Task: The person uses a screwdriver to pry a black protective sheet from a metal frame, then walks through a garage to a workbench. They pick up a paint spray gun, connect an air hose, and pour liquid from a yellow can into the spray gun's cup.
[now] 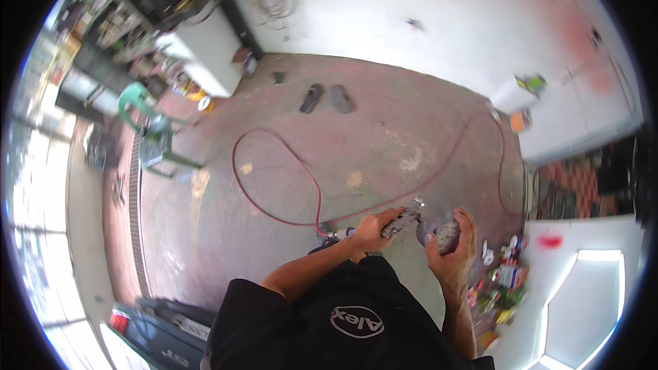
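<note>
My left hand [373, 234] is closed round the grey, stained body of what looks like a spray gun [399, 223], which has a shiny metal tip at its far end. Just to the right, the fingers of my right hand [456, 260] curl about the gun's rounded cup [448, 236], dark and speckled with pale spots. A red air hose [301, 164] runs up to a coupling [336, 234] near my left wrist; where it joins the gun is hidden by my hand. Both hands are held in front of my dark shirt, above the floor.
The hose loops over the stained concrete floor [370, 130]. A pair of sandals [312, 98] lies ahead. At left stands a green plastic chair [156, 137], with a dark glossy panel [157, 336] below. Bottles and cans [506, 277] crowd the right, near a lit hexagonal frame [600, 255].
</note>
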Available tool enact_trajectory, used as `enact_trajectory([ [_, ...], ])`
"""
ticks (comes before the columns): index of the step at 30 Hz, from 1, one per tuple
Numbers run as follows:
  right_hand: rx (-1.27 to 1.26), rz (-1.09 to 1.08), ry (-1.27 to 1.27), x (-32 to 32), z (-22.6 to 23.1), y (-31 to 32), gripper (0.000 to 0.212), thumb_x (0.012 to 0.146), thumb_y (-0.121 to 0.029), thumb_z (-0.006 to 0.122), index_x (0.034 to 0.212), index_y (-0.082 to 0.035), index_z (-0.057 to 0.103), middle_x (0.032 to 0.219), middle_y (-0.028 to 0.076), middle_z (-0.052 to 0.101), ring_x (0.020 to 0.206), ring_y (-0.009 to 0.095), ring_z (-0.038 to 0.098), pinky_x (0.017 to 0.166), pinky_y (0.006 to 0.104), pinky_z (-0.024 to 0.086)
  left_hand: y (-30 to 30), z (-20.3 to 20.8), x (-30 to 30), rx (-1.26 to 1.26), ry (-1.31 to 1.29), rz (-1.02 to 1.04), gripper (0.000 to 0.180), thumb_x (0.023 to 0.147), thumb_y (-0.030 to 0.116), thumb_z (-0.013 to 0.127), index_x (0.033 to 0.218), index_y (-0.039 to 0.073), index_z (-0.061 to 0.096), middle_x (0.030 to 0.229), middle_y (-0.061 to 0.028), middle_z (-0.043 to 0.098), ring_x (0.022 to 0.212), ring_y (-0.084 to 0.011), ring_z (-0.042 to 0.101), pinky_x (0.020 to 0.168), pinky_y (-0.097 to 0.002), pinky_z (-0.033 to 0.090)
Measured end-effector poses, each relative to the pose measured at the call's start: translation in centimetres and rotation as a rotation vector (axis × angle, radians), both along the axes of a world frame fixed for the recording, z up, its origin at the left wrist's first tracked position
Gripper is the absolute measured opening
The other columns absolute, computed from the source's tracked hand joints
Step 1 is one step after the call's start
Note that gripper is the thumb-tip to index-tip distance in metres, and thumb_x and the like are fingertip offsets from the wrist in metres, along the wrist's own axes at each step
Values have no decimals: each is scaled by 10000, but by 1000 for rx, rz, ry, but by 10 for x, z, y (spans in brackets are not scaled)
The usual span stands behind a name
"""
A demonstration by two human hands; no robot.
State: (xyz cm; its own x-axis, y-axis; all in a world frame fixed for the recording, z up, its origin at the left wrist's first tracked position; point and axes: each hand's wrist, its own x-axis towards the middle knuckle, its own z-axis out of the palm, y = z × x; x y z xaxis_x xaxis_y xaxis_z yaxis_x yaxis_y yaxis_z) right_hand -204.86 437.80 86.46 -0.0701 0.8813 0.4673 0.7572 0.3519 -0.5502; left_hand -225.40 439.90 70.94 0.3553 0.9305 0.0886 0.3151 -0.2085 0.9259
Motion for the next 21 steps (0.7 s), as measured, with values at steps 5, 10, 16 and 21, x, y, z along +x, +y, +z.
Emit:
enact_trajectory([
  [5,13,339,-183,-69,19,34,572,817,-147,723,1325,42,542,1337,268,588,1259,454,571,1079,529,460,-4,12,-65,32,-145,178,557,876,73,669,1422,25,567,1324,-237,650,1176,-442,646,973,-468,551],
  [10,51,579,-380,-145,33,77,611,873,-343,672,1334,32,533,1325,256,588,1307,491,518,1149,647,339,-6,15,-135,43,-121,363,590,886,76,654,1456,8,517,1312,-254,641,1174,-448,638,972,-484,541],
  [16,247,829,-383,-280,54,128,859,997,-626,476,1517,54,398,1535,257,454,1491,470,342,1219,611,217,-8,18,-219,25,-203,773,585,881,62,626,1454,26,517,1261,-255,641,1145,-465,647,935,-486,542],
  [21,46,898,265,-391,28,131,928,1045,-699,249,1580,57,316,1606,236,394,1519,374,338,1249,536,210,-12,26,-305,75,-553,1249,512,893,-17,551,1403,33,545,1061,-125,660,858,-242,641,746,-348,508],
])
